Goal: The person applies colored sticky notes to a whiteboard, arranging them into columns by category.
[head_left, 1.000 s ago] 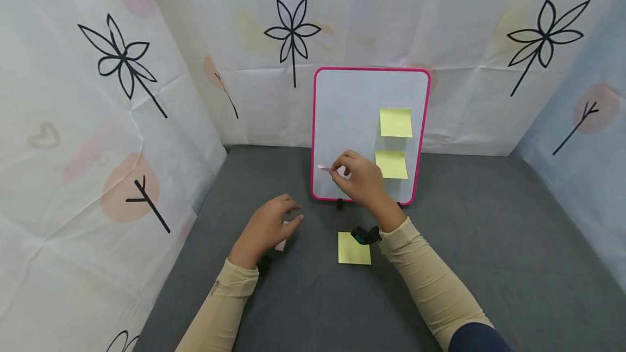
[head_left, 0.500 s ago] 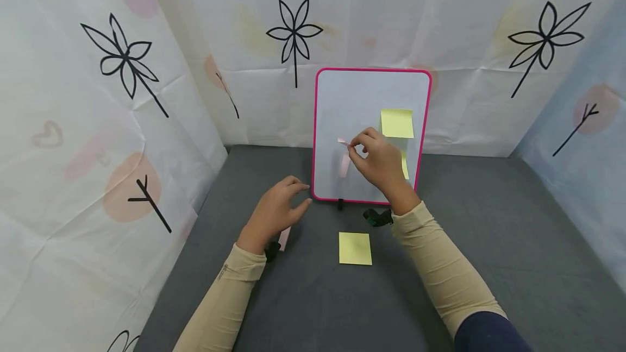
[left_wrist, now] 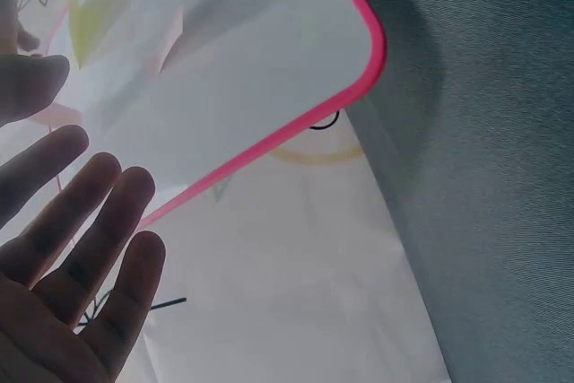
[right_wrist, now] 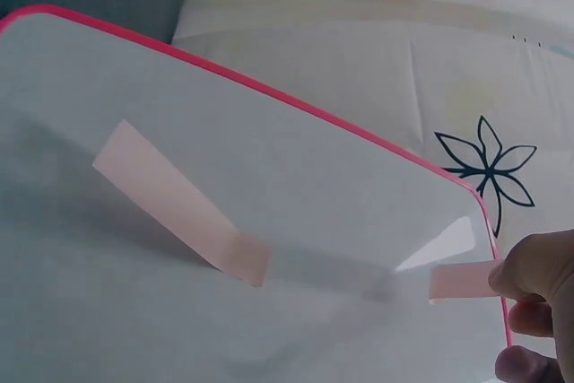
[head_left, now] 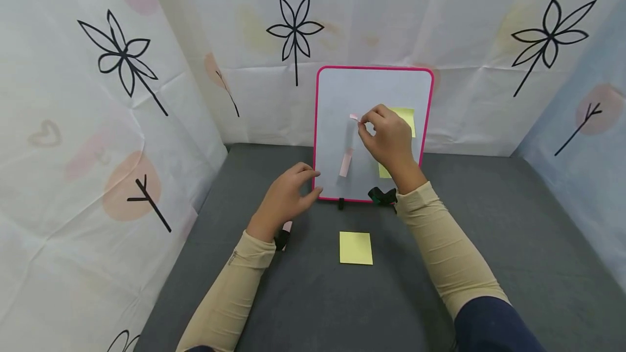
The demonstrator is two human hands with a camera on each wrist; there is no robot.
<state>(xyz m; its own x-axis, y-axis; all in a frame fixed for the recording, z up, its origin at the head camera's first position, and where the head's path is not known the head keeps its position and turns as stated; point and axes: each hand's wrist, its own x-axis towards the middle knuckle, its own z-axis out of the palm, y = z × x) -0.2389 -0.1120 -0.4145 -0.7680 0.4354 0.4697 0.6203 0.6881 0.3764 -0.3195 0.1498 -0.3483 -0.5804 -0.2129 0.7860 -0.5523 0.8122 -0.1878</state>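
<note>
My right hand (head_left: pixel 388 140) pinches a small pink sticky strip (right_wrist: pixel 463 281) between thumb and finger, in front of the upper middle of a pink-framed whiteboard (head_left: pixel 337 91). Lower on the board another pink strip (head_left: pixel 346 163) is stuck at a slant, its lower part standing off the surface in the right wrist view. Two yellow sticky notes, an upper one (head_left: pixel 407 118) and a lower one (head_left: pixel 384 171), are partly hidden behind the right hand and wrist. My left hand (head_left: pixel 285 197) holds nothing; its fingers reach loosely toward the board's lower left edge.
A yellow sticky note (head_left: pixel 356 247) lies on the dark grey table (head_left: pixel 313 303) before the board. More pink paper (head_left: pixel 287 226) lies under the left wrist, mostly covered. A black foot (head_left: pixel 340 203) props the board. Patterned white cloth (head_left: pixel 244 20) hangs behind and at the sides.
My right hand has risen up the board with the pink strip, uncovering the strip stuck below. The left hand has moved slightly up and right, toward the board's edge.
</note>
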